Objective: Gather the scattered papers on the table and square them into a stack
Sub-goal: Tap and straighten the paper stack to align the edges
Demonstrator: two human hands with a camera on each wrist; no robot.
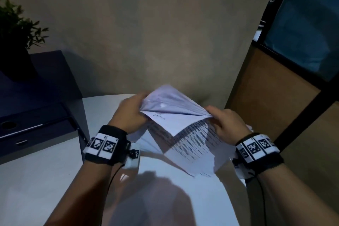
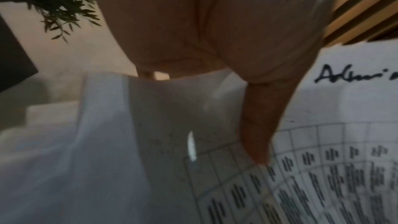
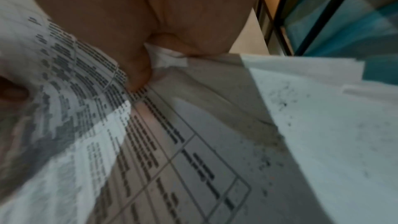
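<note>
- Nearest the head camera are two marker-patterned wristbands (image 1: pixel 104 145), one per forearm, each with a trailing cable.
- The white table (image 1: pixel 183 198) carries the person's shadow below the hands.
- The left hand (image 1: pixel 128 113) and right hand (image 1: pixel 225 123) are apart. Each is clamped on an opposite side of one bundle of papers (image 1: pixel 183 134), which is held over the table, fanned and uneven. Whether its lowest corner touches the top cannot be told.
- Only the left wrist view shows a handwritten black-ink word (image 2: pixel 344 76) above a printed grid, with the thumb (image 2: pixel 258 125) pressed on that sheet. The word is illegible.
- Only the right wrist view shows that hand's thumb (image 3: pixel 137 67) pinching a sheet corner, over a printed table.
- The sheets cannot be counted because their edges blur. White sheets behind the right wrist are mostly hidden.
- Beyond, at left, one dark cabinet (image 1: pixel 36 106) bears one potted plant (image 1: pixel 16 24), which is cut off at the frame edge.
- Farthest are a plain wall (image 1: pixel 146 33) and, at right, a black-framed partition (image 1: pixel 302 42).
</note>
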